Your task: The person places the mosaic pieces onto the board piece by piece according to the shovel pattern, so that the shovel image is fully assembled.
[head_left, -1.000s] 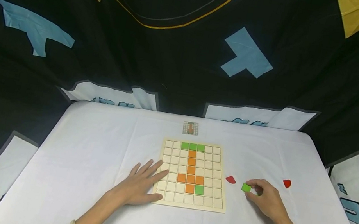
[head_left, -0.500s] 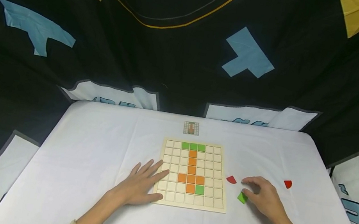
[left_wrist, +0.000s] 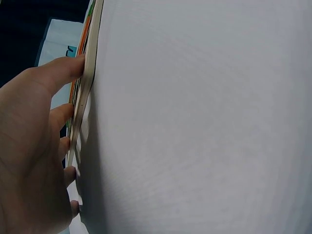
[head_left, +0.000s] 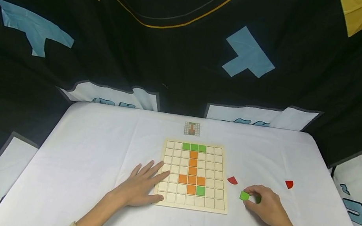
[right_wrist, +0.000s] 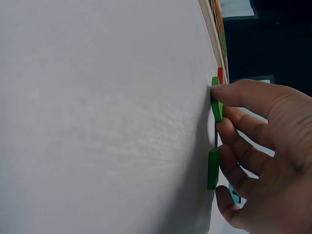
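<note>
My left hand [head_left: 139, 189] rests with spread, straight fingers on the left edge of a pale wooden grid board [head_left: 215, 206]. In the left wrist view its fingertips touch the board's rim [left_wrist: 87, 78]. Several orange squares [head_left: 191, 180] form a column and crossbar on the grid, with green squares [head_left: 194, 147] along the top and one lower right. To the board's right, my right hand [head_left: 267, 207] pinches a small green square tile [head_left: 244, 195] between thumb and finger. A second green tile [right_wrist: 213, 169] stands beside the lower fingers in the right wrist view, partly hidden by the hand in the head view.
One red corner-shaped piece [head_left: 232, 180] lies just right of the board, another [head_left: 289, 184] farther right. Behind the board lies a small pattern card [head_left: 192, 129]. A white cloth [head_left: 97, 143] covers the table, and a dark curtain [head_left: 188, 66] hangs behind.
The right hand loosened around the green tile half a second ago, when it lay turned cornerwise. Now the fingers pinch it, slightly nearer the person than a second ago. The left hand has stayed put.
</note>
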### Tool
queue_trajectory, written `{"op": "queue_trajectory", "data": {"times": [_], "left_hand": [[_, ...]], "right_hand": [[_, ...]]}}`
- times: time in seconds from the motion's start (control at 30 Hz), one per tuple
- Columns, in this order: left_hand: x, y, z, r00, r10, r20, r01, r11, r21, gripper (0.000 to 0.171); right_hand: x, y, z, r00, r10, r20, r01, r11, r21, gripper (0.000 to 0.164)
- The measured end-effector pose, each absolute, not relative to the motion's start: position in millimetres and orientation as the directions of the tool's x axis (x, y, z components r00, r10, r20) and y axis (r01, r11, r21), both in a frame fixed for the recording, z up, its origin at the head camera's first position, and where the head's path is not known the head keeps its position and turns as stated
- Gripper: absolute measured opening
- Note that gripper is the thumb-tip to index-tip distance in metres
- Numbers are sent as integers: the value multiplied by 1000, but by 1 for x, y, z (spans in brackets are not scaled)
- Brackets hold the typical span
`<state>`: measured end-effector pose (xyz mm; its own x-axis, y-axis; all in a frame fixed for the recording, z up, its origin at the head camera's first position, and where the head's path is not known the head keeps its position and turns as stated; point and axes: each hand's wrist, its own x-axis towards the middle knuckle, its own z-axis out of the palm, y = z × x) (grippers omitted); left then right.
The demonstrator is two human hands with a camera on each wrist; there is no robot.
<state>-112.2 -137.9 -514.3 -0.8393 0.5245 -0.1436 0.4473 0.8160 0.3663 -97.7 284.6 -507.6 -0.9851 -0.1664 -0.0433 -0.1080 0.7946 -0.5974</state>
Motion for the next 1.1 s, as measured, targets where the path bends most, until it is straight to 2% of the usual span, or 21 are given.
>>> {"op": "queue_trajectory", "data": {"times": [0.2, 0.6, 0.73, 1.1], "left_hand": [[-112, -137, -514, -842, 519, -147, 441, 819, 367, 74], [-112, -137, -512, -841, 521, -145, 445, 819, 362, 74], [-112, -137, -512, -840, 523, -145, 445, 817, 366, 73], [-111, -138, -512, -845, 514, -149, 435, 821, 370, 73]], "right_hand": [[-103, 279, -507, -979, -205, 7, -168, 782, -600, 23], [-102, 271, -503, -972, -233, -2, -193, 810, -554, 26], [-104, 266, -502, -970, -242, 19, -208, 790, -577, 26], [-110, 217, -492, -927, -364, 96, -338, 694, -635, 24]]}}
